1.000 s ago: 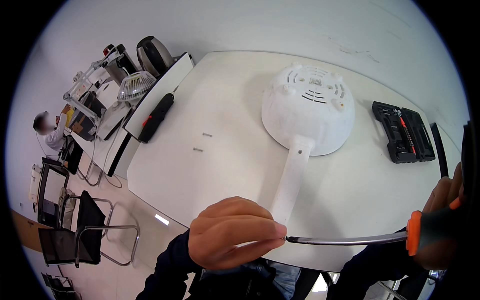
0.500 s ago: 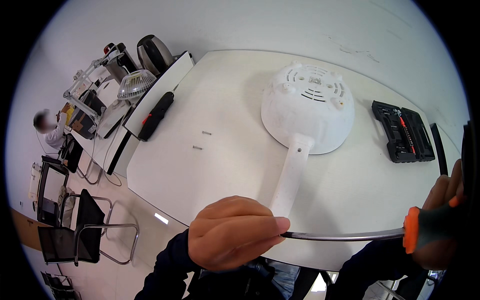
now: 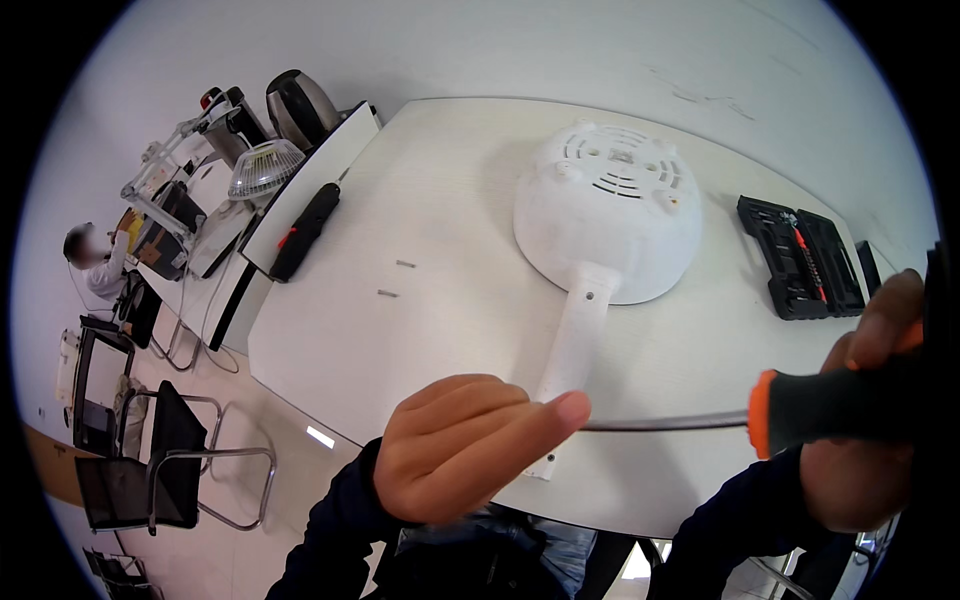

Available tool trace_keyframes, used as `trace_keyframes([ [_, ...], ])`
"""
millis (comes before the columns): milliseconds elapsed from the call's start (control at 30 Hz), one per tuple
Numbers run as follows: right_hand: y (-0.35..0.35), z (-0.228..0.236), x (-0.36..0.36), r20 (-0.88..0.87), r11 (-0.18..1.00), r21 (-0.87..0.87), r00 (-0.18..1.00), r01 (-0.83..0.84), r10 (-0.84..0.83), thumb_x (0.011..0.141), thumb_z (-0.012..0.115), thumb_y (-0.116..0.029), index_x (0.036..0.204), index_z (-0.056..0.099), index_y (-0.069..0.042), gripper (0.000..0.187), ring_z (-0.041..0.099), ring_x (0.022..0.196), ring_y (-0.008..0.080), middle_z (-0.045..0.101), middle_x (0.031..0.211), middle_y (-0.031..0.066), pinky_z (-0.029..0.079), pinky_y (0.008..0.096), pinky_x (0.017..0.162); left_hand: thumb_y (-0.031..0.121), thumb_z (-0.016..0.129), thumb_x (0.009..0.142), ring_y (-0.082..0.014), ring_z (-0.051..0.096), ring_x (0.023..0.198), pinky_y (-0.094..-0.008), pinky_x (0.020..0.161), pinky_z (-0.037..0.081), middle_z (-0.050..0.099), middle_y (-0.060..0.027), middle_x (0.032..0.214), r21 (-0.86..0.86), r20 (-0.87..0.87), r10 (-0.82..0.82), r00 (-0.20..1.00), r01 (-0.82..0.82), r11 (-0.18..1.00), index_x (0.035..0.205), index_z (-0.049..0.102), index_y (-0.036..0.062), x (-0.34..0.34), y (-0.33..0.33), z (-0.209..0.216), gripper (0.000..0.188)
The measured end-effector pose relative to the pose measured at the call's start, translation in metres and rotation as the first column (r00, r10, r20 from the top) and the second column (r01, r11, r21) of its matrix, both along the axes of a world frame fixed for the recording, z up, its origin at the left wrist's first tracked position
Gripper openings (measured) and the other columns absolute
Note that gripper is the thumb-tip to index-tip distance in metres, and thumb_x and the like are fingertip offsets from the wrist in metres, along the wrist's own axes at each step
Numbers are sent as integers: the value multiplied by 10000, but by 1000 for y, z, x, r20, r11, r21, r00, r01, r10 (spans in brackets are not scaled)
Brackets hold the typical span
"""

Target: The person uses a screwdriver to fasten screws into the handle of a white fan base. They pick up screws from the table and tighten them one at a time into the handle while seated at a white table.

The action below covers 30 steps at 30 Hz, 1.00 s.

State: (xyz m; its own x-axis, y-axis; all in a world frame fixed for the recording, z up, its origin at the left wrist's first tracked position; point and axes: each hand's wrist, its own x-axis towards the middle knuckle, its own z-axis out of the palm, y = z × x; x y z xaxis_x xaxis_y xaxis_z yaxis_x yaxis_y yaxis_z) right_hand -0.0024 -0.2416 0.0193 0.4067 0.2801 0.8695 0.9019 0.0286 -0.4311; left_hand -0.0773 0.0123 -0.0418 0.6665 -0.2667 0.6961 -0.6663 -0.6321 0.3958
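Note:
A screwdriver [image 3: 668, 424] with a long metal shaft and a dark green and orange handle lies level across the front of me. My right hand [image 3: 850, 475] grips its handle at the right edge, partly in shadow. Closed at the far end of the shaft, my left hand [image 3: 460, 445] pinches the tip, which its fingers hide. Behind them a white electric pan [image 3: 610, 245] rests upside down on the table, its slotted, footed base upward. Its long handle points toward me and passes beneath my left hand. Screw holes show at both ends of that handle.
Two small screws [image 3: 388, 293] lie on the white table [image 3: 450, 200]. A black electric screwdriver [image 3: 308, 232] sits at the left edge, an opened black bit case [image 3: 790, 260] at the right. Farther left are a kettle [image 3: 302, 108], a lamp, chairs [image 3: 178, 460] and a seated person.
Both hands and the screwdriver have risen slightly away from me, the handle shifting left. The pan handle's near end now shows below my left hand. The view has shifted a little.

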Motion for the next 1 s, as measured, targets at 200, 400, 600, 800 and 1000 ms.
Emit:
trace_keyframes([
  [200,7,1,-3,-13,929,-155,940,336,-342,860,550,-401,1085,499,4,465,579,557,137,637,876,170,463,204,482,20,756,635,-259,635,837,-311,697,492,648,-137,931,126,36,37,999,-41,991,1204,442,-15,26,8,-22,650],
  [400,28,-5,10,-86,858,-256,873,446,-479,856,568,-372,1073,503,1,436,566,541,118,639,865,161,454,198,479,50,726,675,-269,580,1004,-328,787,462,584,-159,1123,83,-12,45,999,-44,996,1261,401,3,52,9,-14,672],
  [600,56,-12,27,-294,934,-139,887,329,-357,848,609,-265,1040,499,-14,334,536,553,79,637,843,123,441,187,509,134,606,821,-211,587,977,-294,800,449,609,-121,1070,-194,-72,-213,974,196,961,1107,576,18,101,-3,32,311],
  [800,64,-20,33,-419,969,-117,874,219,-248,837,631,-239,1045,497,-23,328,538,629,75,603,853,62,440,190,541,188,575,861,-206,594,952,-293,803,455,619,-122,1030,-301,-58,-357,932,324,897,1083,588,1,117,-12,35,290],
  [1000,73,-29,40,-397,957,-242,884,159,-247,829,642,-210,1099,479,-17,370,558,702,92,563,944,63,465,199,591,197,577,859,-207,592,957,-302,811,454,619,-118,1031,-304,-89,-398,913,355,884,1094,582,3,119,-3,33,304],
])
